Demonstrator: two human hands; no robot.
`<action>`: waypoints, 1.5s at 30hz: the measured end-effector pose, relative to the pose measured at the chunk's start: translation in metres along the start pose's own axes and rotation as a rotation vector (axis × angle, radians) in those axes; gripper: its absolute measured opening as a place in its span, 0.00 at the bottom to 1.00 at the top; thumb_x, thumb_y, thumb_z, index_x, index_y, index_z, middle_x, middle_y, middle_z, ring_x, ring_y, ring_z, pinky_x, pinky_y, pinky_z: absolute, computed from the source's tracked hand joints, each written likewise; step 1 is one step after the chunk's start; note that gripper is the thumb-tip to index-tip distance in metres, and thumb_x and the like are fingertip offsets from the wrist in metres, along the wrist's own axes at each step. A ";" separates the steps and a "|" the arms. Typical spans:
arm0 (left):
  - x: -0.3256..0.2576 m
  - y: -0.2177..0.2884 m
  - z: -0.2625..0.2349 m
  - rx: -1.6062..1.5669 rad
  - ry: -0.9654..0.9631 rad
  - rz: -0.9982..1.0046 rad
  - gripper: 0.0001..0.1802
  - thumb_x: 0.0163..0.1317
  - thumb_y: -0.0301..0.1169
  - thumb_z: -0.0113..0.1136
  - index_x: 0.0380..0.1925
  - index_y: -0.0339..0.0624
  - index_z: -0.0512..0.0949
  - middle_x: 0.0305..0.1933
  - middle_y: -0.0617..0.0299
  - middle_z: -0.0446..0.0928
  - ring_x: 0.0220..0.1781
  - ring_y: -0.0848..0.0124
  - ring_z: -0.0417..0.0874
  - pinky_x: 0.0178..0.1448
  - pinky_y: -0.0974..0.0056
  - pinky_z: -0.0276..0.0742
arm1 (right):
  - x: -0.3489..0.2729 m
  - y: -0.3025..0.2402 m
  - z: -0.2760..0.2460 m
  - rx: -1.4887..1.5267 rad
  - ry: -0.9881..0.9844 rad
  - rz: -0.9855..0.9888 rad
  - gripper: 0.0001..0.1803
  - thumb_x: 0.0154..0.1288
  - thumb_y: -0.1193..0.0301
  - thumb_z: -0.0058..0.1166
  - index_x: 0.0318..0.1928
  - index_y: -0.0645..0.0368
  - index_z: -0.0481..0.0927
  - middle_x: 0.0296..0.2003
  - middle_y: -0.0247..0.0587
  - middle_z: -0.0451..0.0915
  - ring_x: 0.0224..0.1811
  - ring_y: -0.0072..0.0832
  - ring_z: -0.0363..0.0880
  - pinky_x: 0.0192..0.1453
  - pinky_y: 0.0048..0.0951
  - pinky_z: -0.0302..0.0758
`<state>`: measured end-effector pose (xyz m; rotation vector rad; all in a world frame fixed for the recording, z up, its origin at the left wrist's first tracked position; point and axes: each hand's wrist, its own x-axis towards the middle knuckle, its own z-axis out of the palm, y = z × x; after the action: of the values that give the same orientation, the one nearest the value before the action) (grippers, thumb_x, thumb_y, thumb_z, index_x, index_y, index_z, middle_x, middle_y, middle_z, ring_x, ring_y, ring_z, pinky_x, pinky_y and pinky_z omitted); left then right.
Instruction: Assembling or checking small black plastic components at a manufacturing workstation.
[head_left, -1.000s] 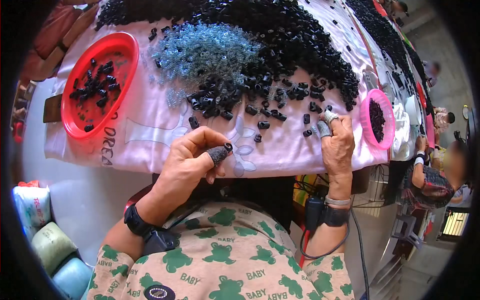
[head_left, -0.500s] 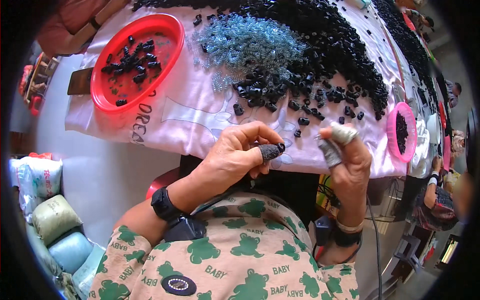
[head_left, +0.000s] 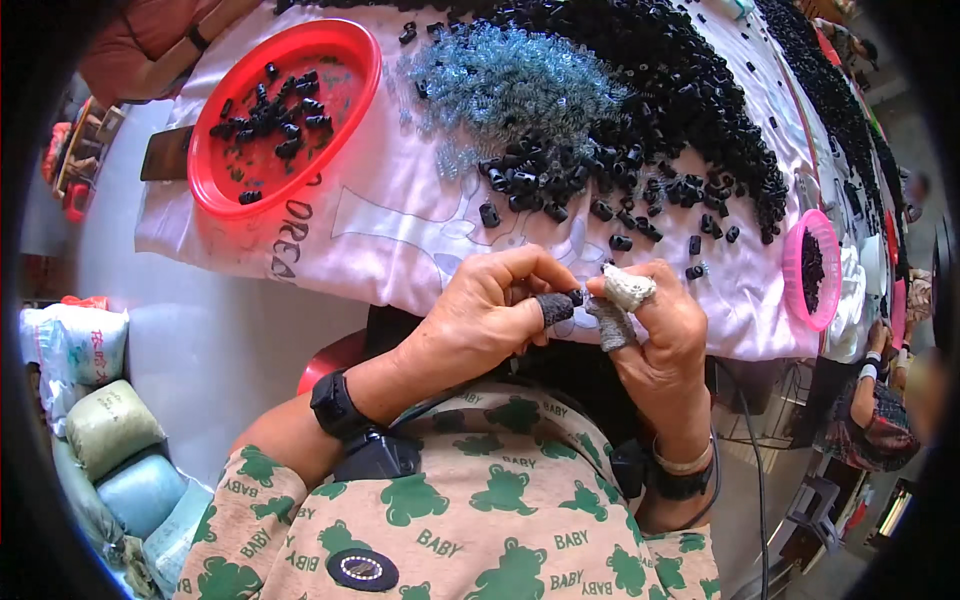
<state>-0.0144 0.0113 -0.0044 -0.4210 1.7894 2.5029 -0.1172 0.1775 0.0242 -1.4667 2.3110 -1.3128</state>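
My left hand (head_left: 480, 312) pinches a small black plastic part (head_left: 576, 297) between thumb and forefinger, with dark tape around the thumb. Close against it, my right hand (head_left: 665, 325) is closed in a pinch. Pale wrapping covers its thumb and forefinger. A tiny shiny piece at its fingertips looks like a spring, mostly hidden. Beyond the hands, a heap of small coil springs (head_left: 520, 90) lies on the pink cloth (head_left: 370, 270). Many black plastic parts (head_left: 700, 110) are piled beside it, some scattered nearer to me.
A red basin (head_left: 205, 190) with some black parts stands at the left, next to a dark flat object (head_left: 166, 154). At the right sits a pink basket (head_left: 826, 300) holding small dark pieces. Stuffed sacks (head_left: 115, 425) lie on the floor. Other people sit around the table.
My right hand has moved left, bringing its fingertips up to the black part in my left hand. My left hand has shifted slightly right, still pinching the part.
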 end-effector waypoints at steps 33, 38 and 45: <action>-0.001 0.003 -0.008 -0.281 0.018 -0.040 0.09 0.67 0.29 0.57 0.44 0.37 0.74 0.40 0.57 0.80 0.27 0.79 0.78 0.28 0.76 0.70 | -0.011 0.023 -0.028 0.048 0.348 0.345 0.14 0.63 0.86 0.49 0.47 0.63 0.80 0.38 0.32 0.78 0.39 0.20 0.77 0.47 0.20 0.73; 0.000 -0.002 -0.010 -0.254 0.036 -0.028 0.09 0.67 0.29 0.57 0.43 0.37 0.74 0.40 0.58 0.80 0.27 0.79 0.77 0.28 0.76 0.70 | -0.005 0.013 -0.014 -0.166 0.145 0.238 0.14 0.56 0.86 0.54 0.43 0.64 0.83 0.35 0.44 0.77 0.36 0.31 0.79 0.41 0.26 0.73; 0.000 0.002 -0.008 -0.194 0.008 -0.038 0.09 0.66 0.29 0.58 0.42 0.37 0.76 0.31 0.64 0.78 0.26 0.82 0.75 0.28 0.76 0.68 | -0.006 0.015 0.011 -0.351 0.031 0.211 0.18 0.50 0.80 0.59 0.45 0.60 0.82 0.38 0.46 0.74 0.37 0.42 0.77 0.39 0.38 0.75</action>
<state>-0.0130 0.0034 -0.0051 -0.4684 1.5314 2.6618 -0.1189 0.1777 0.0048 -1.2412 2.7338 -0.9164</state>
